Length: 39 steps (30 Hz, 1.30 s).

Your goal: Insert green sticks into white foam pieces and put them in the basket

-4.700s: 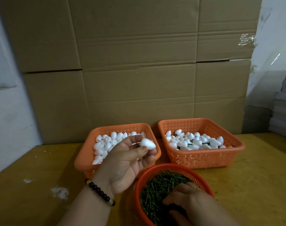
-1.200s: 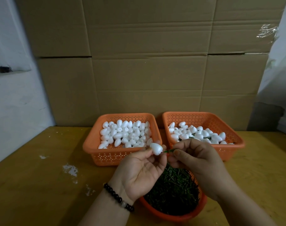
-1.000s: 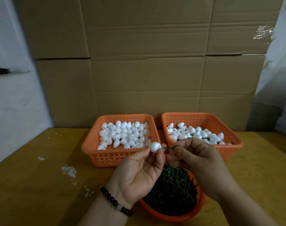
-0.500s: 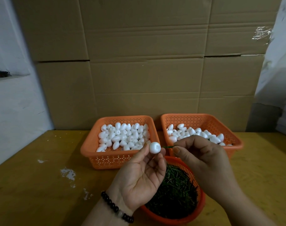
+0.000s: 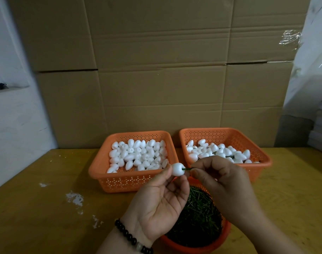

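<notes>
We've got our left hand (image 5: 162,204) palm-up over the table, pinching a white foam piece (image 5: 178,169) between thumb and fingertips. Our right hand (image 5: 222,182) is curled in from the other side, thumb and forefinger pinching a green stick (image 5: 187,169) whose tip is stuck into the foam — only a short bit of green shows between the foam and our fingers. All of this sits in the air just above the round orange basket (image 5: 224,235) full of loose green sticks.

Behind our hands are two square orange baskets side by side. The left basket (image 5: 123,182) holds plain foam pieces, while the right basket (image 5: 263,158) holds foam pieces with a few green stems poking out among them. They sit on a yellowish wooden table (image 5: 37,208) with some white scuffs. A wall of cardboard boxes (image 5: 165,70) stands behind — and we've got a dark bead bracelet (image 5: 131,237) on our left wrist.
</notes>
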Available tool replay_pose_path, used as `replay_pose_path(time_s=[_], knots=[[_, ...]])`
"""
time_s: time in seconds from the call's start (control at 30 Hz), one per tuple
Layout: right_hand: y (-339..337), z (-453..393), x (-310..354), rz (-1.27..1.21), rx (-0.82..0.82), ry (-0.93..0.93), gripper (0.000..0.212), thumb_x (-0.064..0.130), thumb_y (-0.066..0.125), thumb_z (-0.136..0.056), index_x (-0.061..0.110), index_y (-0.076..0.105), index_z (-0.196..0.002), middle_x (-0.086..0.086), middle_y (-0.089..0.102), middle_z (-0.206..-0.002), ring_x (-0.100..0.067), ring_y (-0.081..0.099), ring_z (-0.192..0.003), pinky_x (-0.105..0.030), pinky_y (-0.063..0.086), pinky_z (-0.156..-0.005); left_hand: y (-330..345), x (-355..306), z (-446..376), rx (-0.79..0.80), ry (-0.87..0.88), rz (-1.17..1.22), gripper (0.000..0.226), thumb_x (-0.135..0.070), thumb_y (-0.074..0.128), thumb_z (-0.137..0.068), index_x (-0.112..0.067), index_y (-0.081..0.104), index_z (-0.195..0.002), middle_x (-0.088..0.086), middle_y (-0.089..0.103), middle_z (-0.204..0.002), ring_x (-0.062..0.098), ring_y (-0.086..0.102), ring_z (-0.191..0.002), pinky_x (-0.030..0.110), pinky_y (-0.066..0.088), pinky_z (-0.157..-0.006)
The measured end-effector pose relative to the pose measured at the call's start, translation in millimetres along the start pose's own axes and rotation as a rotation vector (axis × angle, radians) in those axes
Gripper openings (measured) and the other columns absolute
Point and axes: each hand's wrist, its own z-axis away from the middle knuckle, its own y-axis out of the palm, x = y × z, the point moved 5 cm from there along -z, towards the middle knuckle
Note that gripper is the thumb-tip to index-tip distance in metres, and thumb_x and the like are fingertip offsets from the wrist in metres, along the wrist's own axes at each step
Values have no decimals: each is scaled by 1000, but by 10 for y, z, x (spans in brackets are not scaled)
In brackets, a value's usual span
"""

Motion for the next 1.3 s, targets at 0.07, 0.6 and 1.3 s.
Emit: replay_pose_path(time_s=[0.07,0.6,1.3], knots=[[6,0,3,17,-5,-16,21,9,74,-81,29,69,-84,20,70,-79,0,67,-73,-14,52,-63,-2,-5,-1,-10,17,-16,28,-11,67,-77,8,71,-98,19,68,-88,24,68,-69,32,59,-57],[62,29,-43,-7,-21,23,22,4,74,-81,26,70,-80,21,70,-74,2,67,-66,-8,48,-57,26,-7,37,-36,125,-92,31,-7,64,-77,3,65,-106,22,71,-97,26,72,-75,32,60,-61],[87,35,-103,-58,25,119,20,9,74,-82,29,71,-83,14,72,-76,-4,69,-68,-22,55,-60,18,4,36,-50,147,-95,22,-6,60,-86,2,66,-106,23,71,-102,26,73,-80,34,60,-64]])
